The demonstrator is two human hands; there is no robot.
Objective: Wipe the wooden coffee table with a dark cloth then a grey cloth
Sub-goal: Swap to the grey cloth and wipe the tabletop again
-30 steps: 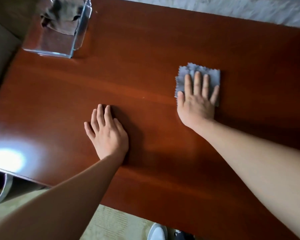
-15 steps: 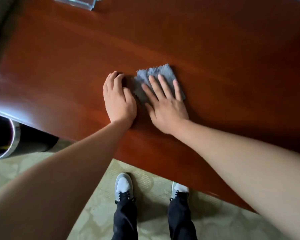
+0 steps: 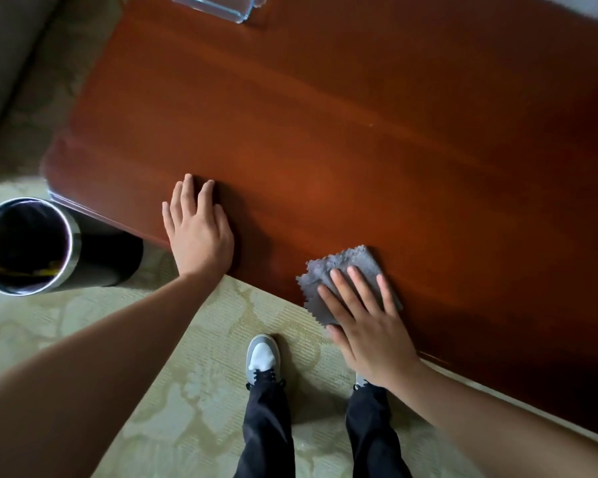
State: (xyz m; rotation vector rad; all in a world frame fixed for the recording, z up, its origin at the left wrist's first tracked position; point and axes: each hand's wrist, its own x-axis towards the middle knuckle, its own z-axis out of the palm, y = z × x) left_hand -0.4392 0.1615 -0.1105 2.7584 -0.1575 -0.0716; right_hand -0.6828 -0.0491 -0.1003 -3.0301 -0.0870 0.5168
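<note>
As hand (image 3: 373,339) presses cloth (image 3: 353,267) (fuzzy), glossy table (image 3: 325,132)

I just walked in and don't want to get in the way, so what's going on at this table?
A person is wiping the wooden coffee table with a grey cloth. The right hand presses the cloth flat with straight fingers, close to the table's near edge. The left hand rests flat on the bare wood by the near corner. A glass dish sits at the far edge, and a metal bin stands on the carpet beside the table.
</note>
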